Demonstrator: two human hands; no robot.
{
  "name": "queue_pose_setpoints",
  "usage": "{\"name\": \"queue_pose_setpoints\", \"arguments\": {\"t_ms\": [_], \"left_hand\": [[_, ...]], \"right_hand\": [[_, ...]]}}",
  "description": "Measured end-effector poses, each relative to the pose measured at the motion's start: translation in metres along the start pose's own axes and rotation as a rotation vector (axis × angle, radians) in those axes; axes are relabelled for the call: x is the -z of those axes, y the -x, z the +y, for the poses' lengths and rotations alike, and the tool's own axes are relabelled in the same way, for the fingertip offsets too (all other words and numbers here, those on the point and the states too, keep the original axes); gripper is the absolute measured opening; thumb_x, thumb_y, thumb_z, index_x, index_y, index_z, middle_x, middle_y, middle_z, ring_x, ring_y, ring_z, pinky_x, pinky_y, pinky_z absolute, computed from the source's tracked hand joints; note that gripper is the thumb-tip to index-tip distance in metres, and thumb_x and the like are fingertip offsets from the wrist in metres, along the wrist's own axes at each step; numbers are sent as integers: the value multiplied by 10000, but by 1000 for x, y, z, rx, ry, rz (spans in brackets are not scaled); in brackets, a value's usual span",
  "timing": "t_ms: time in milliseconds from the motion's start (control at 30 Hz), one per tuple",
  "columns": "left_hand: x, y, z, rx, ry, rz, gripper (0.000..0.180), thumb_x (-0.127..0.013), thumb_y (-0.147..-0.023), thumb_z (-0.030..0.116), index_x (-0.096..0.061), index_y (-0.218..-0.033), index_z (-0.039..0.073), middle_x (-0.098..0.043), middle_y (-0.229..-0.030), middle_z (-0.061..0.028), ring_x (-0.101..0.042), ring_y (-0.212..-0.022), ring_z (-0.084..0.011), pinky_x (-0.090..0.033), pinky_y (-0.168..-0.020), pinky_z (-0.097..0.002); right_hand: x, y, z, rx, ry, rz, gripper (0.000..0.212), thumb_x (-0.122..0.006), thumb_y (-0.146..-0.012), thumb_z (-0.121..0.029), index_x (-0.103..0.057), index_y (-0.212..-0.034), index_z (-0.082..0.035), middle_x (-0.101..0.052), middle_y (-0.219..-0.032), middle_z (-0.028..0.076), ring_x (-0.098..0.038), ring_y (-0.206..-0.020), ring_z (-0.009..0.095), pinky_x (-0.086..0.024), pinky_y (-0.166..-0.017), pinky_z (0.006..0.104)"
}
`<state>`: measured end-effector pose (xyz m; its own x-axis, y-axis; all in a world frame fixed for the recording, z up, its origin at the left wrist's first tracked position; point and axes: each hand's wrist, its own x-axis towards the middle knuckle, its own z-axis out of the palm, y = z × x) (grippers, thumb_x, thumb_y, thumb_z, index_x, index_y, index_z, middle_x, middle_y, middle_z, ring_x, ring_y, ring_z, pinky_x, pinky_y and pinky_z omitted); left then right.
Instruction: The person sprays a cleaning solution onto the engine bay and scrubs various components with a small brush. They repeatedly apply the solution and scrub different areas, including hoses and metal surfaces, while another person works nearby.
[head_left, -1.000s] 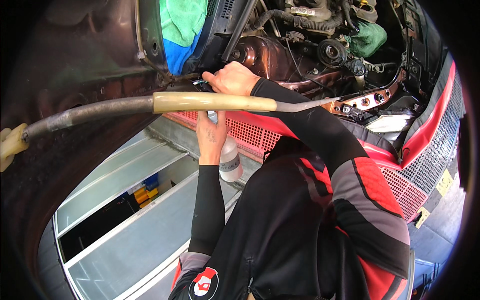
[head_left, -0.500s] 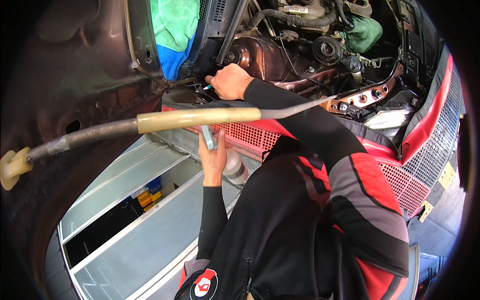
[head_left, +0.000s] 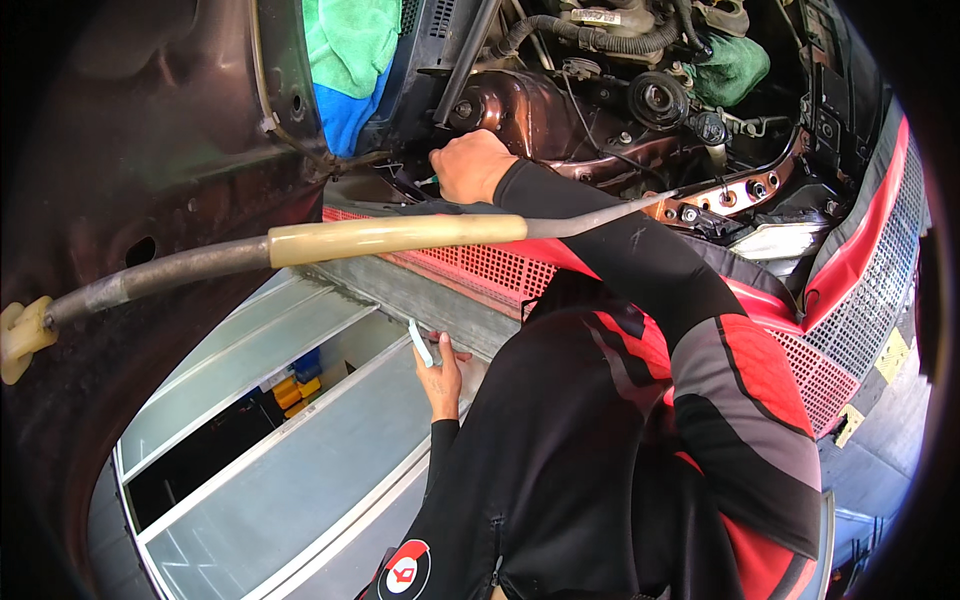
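"Two hands are in view; how is the right hand held?"

"It bends over the dark car bay, back upward, knuckles toward the far side. The black-sleeved right forearm slants in from the right, elbow bent out wide."

"And its fingers?"

"They curl into a loose fist around a thin pale stick, whose tip pokes out on the left. Which fingertips pinch it, nobody can tell; the knuckles hide them."

"Where is the left hand?"

"Nearer the body, low and well apart from the right one, wrist upright, fingers pointing away. They wrap the neck of a spray bottle, its pale head tilted left; most of the bottle is hidden."

"What runs between the hands?"

"A rod with a yellowish sleeve, crossing from the left over the red mat."
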<state>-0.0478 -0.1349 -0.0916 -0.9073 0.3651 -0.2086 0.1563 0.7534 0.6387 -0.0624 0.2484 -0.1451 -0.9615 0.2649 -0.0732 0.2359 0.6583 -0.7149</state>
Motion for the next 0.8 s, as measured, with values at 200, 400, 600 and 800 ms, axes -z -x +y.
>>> {"name": "queue_pose_setpoints", "arguments": {"t_ms": [200, 400, 600, 800], "left_hand": [[-3, 20, -7, 145, 83, 36, 390, -688, -1091, 280, -547, -1275, -34, -661, -1049, -158, -737, -665, -255, -571, -583, -377], [-8, 22, -7, 228, 105, -8, 423, -698, -1084, 317, -544, -1282, -24, -683, -1058, -151, -726, -665, -248, -566, -570, -390], [-8, 26, -7, 214, 143, 66, 443, -698, -1081, 333, -542, -1291, -25, -693, -1053, -149, -728, -693, -249, -566, -595, -383], [-7, 23, -2, 219, 64, -7, 449, -688, -1085, 352, -546, -1284, -24, -685, -1080, -156, -732, -705, -249, -566, -607, -383]], "right_hand": [[1, 4, 5, 18, -7, 179, 333, -592, -975, -190, -757, -1213, -26, -745, -1234, 202, -746, -1135, 362, -602, -904, 479], [-9, -13, 6, 157, -41, 249, 410, -625, -924, -160, -732, -1306, -54, -754, -1102, 239, -762, -1005, 407, -608, -826, 505], [-6, -12, 14, 197, -5, 183, 311, -631, -922, -187, -762, -1170, -51, -782, -1053, 219, -768, -1020, 399, -614, -840, 511], [-18, -20, -3, 199, -76, 200, 318, -587, -979, -201, -768, -1200, -63, -780, -1081, 209, -775, -1001, 395, -624, -819, 517]]}}
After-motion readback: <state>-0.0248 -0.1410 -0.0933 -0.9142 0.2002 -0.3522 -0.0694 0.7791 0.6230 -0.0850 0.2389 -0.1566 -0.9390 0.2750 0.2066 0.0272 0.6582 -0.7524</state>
